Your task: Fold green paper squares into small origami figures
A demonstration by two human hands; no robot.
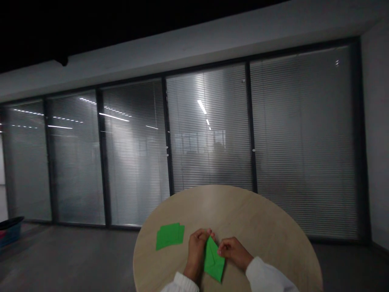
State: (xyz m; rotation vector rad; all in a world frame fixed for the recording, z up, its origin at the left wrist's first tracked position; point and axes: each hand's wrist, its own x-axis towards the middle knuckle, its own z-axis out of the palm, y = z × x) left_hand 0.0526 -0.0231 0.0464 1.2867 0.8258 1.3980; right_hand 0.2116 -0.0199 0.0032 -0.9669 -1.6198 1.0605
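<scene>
A green envelope (214, 259) is between my two hands, tilted above the near part of the round table (273, 227), with its pointed flap lines facing me. My left hand (197, 247) grips its left edge, the fingers curled near the top corner. On the opposite side, the fingertips of my right hand (233, 250) pinch the right edge. To the left, a small stack of green envelopes (170, 235) lies flat and slightly fanned on the wood; how many it holds I cannot tell.
Beyond the table stands a glass partition (209, 134) with blinds and dark frames. A dark-rimmed blue and red basket or bin (12, 233) is on the grey floor (85, 259) at far left. A white wall (377, 142) borders the right side.
</scene>
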